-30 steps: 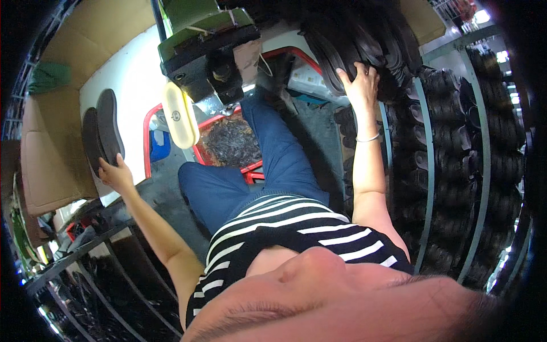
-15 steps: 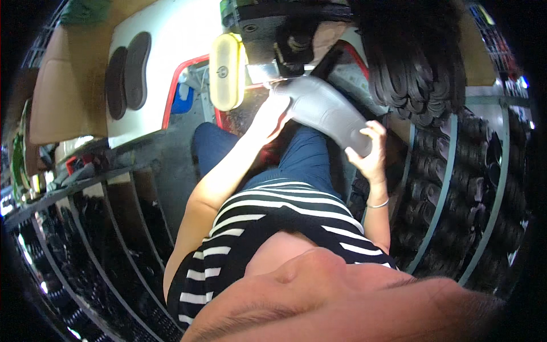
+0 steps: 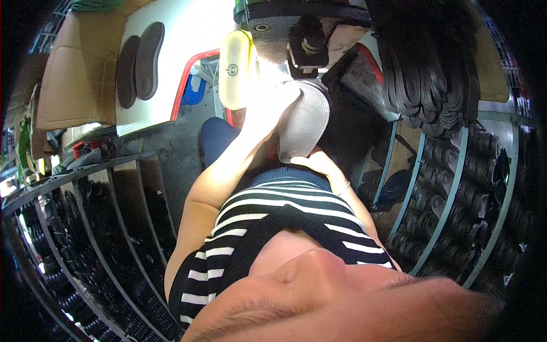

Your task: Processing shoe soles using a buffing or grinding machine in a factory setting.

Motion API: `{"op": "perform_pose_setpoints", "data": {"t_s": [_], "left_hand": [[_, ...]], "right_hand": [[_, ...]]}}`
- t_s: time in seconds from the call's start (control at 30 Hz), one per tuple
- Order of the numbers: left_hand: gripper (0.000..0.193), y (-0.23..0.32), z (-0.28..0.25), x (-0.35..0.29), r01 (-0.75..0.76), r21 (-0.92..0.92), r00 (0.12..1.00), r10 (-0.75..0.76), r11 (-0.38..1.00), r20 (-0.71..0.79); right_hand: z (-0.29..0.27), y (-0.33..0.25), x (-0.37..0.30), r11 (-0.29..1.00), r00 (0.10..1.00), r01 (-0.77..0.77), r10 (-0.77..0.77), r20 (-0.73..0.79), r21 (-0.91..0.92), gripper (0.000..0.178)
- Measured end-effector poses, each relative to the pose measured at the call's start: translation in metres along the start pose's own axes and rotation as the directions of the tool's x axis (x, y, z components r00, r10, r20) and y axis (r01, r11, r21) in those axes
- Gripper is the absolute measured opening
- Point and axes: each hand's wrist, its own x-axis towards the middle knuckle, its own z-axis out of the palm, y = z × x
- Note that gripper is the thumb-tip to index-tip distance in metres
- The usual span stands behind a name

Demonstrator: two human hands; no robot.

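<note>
A grey shoe sole (image 3: 306,122) with a textured face lies lengthwise before me, its far end right beneath the black machine head (image 3: 307,48). My left hand (image 3: 272,105) grips its left side near that far end; glare washes out much of the fingers. At the near end, close to my waist, my right hand (image 3: 315,162) holds the sole with the thumb on top and the other fingers mostly hidden beneath. Whether the machine's foot touches the sole I cannot tell.
A pale yellow oblong case (image 3: 235,71) stands left of the machine. Two dark insoles (image 3: 151,62) rest on the white tabletop (image 3: 171,37) with a red edge. Dark soles hang in a bundle (image 3: 430,85) at right. Metal racks (image 3: 441,199) of dark shoe parts flank me on both sides.
The sole has turned from slanting rightward to pointing toward me, its far end now under the machine head. My right hand has moved left and nearer my waist.
</note>
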Motion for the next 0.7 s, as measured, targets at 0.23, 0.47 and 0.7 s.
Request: {"op": "perform_pose_setpoints", "data": {"t_s": [0.23,0.47,0.7], "left_hand": [[0.014,-0.032,-0.017,-0.003,-0.411,0.577,0.891,0.445,0.706,0.091],[0.015,-0.054,-0.034,-0.021,-0.210,0.245,0.972,0.230,0.946,-0.054],[0.028,-0.050,-0.063,-0.049,0.288,-0.447,0.956,-0.226,0.847,0.187]], "right_hand": [[-0.067,0.018,-0.035,1.000,0.981,-0.005,0.003,-0.196,-0.009,0.031],[-0.146,-0.017,-0.043,0.974,0.727,0.196,-0.223,-0.649,-0.114,0.032],[-0.156,-0.109,-0.015,0.875,0.674,0.421,-0.478,-0.563,-0.239,0.025]]}}
